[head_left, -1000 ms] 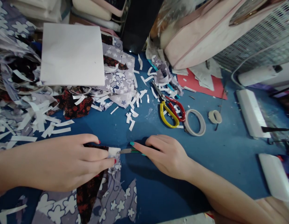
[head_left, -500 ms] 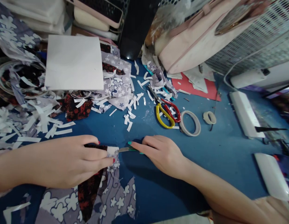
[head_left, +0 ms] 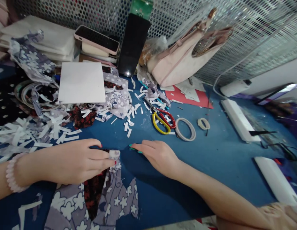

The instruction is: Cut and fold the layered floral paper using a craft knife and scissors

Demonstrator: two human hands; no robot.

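Note:
My left hand lies with its fingers stretched over layered cloth, touching a dark red-and-black floral piece and a grey-purple cloth with white flowers. A small pale patch shows at the cloth's top edge, beside my fingertips. Just right of it, apart from the cloth, my right hand is closed in a pinch, with green nails at its tip. Whatever is between those fingers is hidden. Scissors with one yellow and one red handle lie beyond my right hand.
A tape roll and a smaller ring sit right of the scissors. White paper strips are heaped at left near a white square block. A phone, a dark upright box and a pink bag stand at the back.
The view has tilted up, showing more of the back. A thin grey blade-like piece between my right fingers and the cloth no longer shows. My left hand stays on the cloth.

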